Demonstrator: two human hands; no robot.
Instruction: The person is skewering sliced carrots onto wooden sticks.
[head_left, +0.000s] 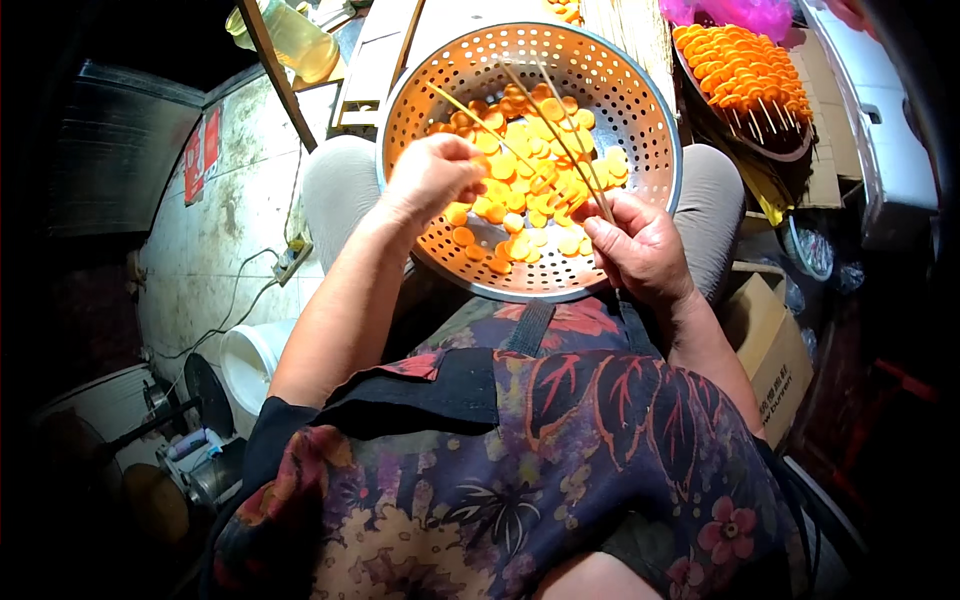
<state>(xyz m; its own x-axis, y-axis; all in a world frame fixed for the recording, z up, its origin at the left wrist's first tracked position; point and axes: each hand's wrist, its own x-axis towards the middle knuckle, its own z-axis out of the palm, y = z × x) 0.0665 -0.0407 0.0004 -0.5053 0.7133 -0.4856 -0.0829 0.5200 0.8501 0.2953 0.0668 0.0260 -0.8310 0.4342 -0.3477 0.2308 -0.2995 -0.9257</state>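
A perforated metal colander (652, 142) rests across my lap, with many round carrot slices (517, 199) inside it. My right hand (637, 244) grips thin bamboo skewers (559, 135) at the colander's right side; they fan out over the slices. A lighter skewer (480, 124) slants down from the upper left towards a few slices that look threaded near that hand. Above the left part of the heap, my left hand (439, 169) has thumb and fingers pinched together, with an orange slice at the fingertips, partly hidden.
To the upper right, a bowl (795, 150) holds filled carrot skewers (742, 75). Bare skewers (626, 26) lie beyond the colander. A cardboard box (776, 360) stands at my right; a white bucket (255, 364) and a power strip (294, 259) with cords are at my left.
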